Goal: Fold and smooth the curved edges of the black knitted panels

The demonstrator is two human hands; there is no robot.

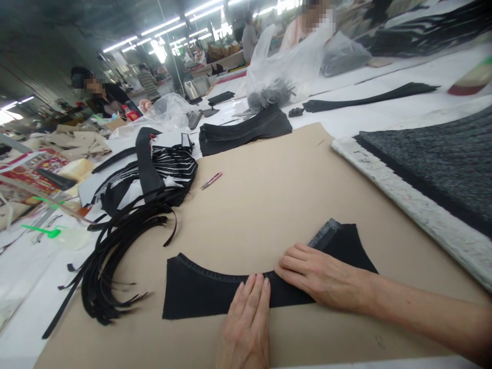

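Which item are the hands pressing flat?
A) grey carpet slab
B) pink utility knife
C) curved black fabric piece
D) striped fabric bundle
C. The left hand and right hand both lie flat on the curved black fabric piece, which rests on the tan card.

Your left hand [246,328] and right hand [321,277] press flat on a curved black fabric panel [203,292]; black strips [109,266] lie left of the panel, a pink utility knife [211,180] beyond it.
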